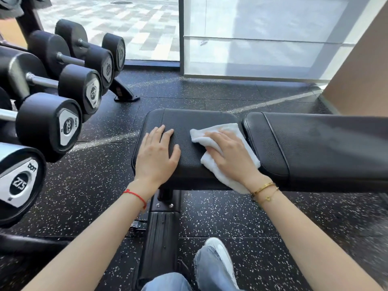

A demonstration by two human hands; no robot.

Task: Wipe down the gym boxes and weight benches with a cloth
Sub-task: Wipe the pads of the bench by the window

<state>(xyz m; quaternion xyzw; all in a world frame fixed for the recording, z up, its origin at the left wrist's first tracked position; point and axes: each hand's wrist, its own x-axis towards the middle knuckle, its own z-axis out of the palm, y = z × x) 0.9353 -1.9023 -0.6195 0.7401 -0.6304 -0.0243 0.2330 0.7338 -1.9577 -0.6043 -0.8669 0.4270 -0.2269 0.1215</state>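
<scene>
Right hand presses flat on the white cloth, left hand rests open-fingered on the bench seat

Gym weights area, rack of black dumbbells with numbered end caps at left, padded black weight bench, speckled black rubber floor, floor-length window onto paved ground outside

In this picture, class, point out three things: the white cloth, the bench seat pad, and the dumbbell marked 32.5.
white cloth [218,171]: head view, on its lower fold beside the right hand.
bench seat pad [189,120]: head view, on bare black upholstery near the far edge.
dumbbell marked 32.5 [68,123]: head view, on its numbered end cap.
</scene>
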